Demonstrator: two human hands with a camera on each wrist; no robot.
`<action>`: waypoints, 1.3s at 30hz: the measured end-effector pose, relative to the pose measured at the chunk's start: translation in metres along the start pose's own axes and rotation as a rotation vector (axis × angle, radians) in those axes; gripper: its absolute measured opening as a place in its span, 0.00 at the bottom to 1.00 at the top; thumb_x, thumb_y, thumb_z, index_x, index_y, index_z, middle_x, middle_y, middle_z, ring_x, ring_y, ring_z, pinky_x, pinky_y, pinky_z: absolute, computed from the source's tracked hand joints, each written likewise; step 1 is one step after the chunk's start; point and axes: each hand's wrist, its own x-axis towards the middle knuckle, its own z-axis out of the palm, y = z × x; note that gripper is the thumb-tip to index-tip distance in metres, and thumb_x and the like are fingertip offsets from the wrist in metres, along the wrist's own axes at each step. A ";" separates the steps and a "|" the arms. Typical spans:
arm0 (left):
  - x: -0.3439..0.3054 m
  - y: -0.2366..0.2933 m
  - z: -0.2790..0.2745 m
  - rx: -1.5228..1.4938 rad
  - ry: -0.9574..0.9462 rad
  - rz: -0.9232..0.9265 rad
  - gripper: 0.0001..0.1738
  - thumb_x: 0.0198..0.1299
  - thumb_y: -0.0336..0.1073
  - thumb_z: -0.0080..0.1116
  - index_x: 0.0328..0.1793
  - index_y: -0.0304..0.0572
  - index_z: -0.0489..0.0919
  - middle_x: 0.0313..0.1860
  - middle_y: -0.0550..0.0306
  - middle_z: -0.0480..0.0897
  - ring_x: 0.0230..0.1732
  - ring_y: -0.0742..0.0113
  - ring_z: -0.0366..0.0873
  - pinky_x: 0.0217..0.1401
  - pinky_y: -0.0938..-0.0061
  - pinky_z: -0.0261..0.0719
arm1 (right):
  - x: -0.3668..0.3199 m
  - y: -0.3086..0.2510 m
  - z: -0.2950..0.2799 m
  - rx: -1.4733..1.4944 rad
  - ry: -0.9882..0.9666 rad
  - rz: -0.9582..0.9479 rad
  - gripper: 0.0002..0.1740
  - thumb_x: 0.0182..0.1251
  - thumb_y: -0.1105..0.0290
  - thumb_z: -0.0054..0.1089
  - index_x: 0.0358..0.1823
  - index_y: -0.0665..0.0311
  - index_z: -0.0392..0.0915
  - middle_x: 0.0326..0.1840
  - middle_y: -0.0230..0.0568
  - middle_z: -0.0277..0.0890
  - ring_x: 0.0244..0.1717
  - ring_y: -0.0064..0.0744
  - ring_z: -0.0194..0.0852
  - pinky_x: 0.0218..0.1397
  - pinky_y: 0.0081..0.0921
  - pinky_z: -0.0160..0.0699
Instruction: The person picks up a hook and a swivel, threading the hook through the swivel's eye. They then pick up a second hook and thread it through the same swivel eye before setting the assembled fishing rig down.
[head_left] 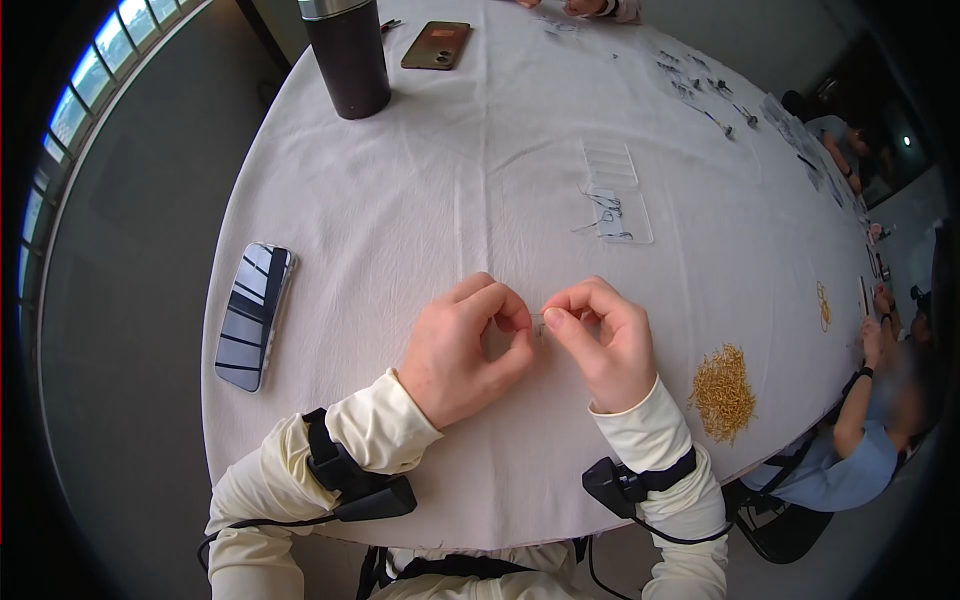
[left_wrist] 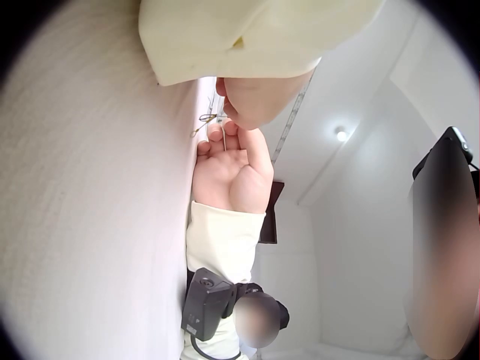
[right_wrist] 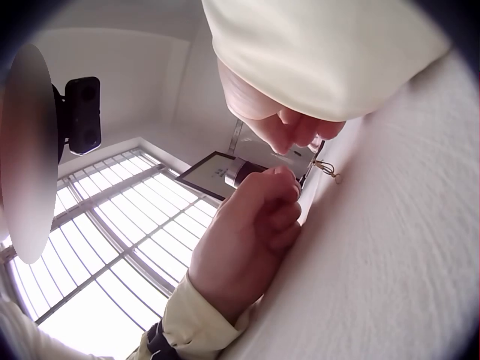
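Note:
Over the middle of the tablecloth, my left hand (head_left: 465, 350) and right hand (head_left: 610, 345) meet almost fingertip to fingertip. Each pinches between thumb and forefinger at a small, thin wire piece (head_left: 541, 328), mostly hidden by the fingers. From the right wrist view, a gold-coloured wire loop with a small round eye (right_wrist: 337, 178) hangs below the fingertips, close over the cloth. In the left wrist view dark and gold wire (left_wrist: 202, 124) sticks out beside the fingertips, and a pale thin strand (left_wrist: 224, 139) lies across the right fingers.
A pile of small gold-coloured metal pieces (head_left: 723, 395) lies right of my right hand. Ahead is an open clear plastic box (head_left: 645, 215) with dark wire pieces (head_left: 608, 212). A phone (head_left: 254, 318) lies left; a tumbler (head_left: 348, 65) and another phone (head_left: 436, 46) stand and lie farther back.

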 end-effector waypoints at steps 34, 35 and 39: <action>-0.001 0.000 -0.001 -0.210 0.027 -0.149 0.03 0.60 0.28 0.62 0.35 0.36 0.80 0.27 0.62 0.76 0.22 0.79 0.63 0.25 0.79 0.63 | -0.001 -0.003 0.002 -0.011 -0.017 0.033 0.07 0.65 0.71 0.66 0.34 0.68 0.82 0.31 0.34 0.78 0.32 0.23 0.69 0.39 0.22 0.69; -0.002 -0.002 0.000 -0.210 0.026 -0.150 0.03 0.60 0.28 0.62 0.35 0.36 0.80 0.27 0.62 0.76 0.22 0.79 0.63 0.25 0.79 0.63 | -0.001 -0.003 0.002 -0.010 -0.016 0.034 0.07 0.65 0.71 0.66 0.34 0.68 0.82 0.31 0.34 0.78 0.32 0.23 0.69 0.39 0.22 0.69; -0.001 -0.003 -0.003 -0.477 -0.059 -0.219 0.03 0.64 0.28 0.59 0.41 0.36 0.79 0.31 0.67 0.76 0.26 0.83 0.64 0.29 0.82 0.64 | -0.001 -0.004 0.003 -0.003 -0.019 0.029 0.05 0.65 0.73 0.65 0.34 0.68 0.82 0.31 0.34 0.78 0.32 0.23 0.70 0.39 0.22 0.70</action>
